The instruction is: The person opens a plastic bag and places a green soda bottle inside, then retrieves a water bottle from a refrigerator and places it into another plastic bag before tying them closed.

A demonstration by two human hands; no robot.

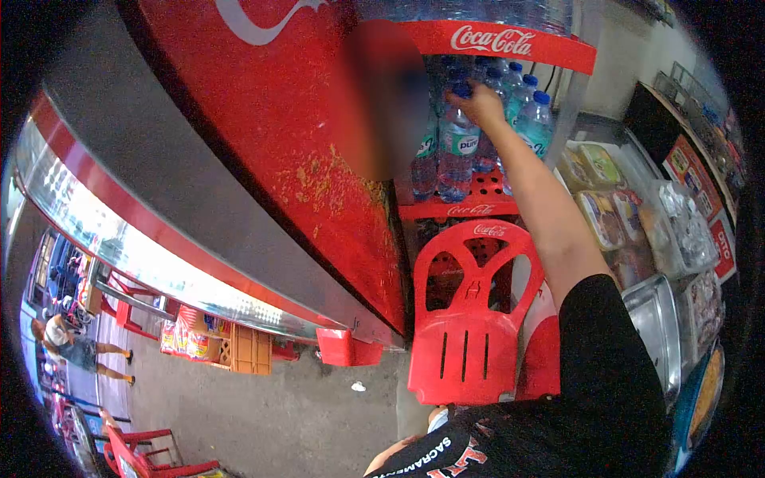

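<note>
My right hand [480, 103] reaches onto a red Coca-Cola shelf [470, 210] and has its fingers wrapped round the blue cap of a clear water bottle [460, 147] with a green and white label. That bottle stands upright at the shelf's front. More blue-capped bottles [536, 123] stand behind it and to both sides. Of my left side only a bit of forearm [392, 456] shows at the bottom edge; the left hand itself is out of the picture.
A red plastic chair [466, 350] stands below the shelf. A big red cooler [279, 135] fills the left. At right are packed food trays [602, 219] and a metal tray [655, 319]. Orange crates [251, 348] and a person [80, 346] are at far left.
</note>
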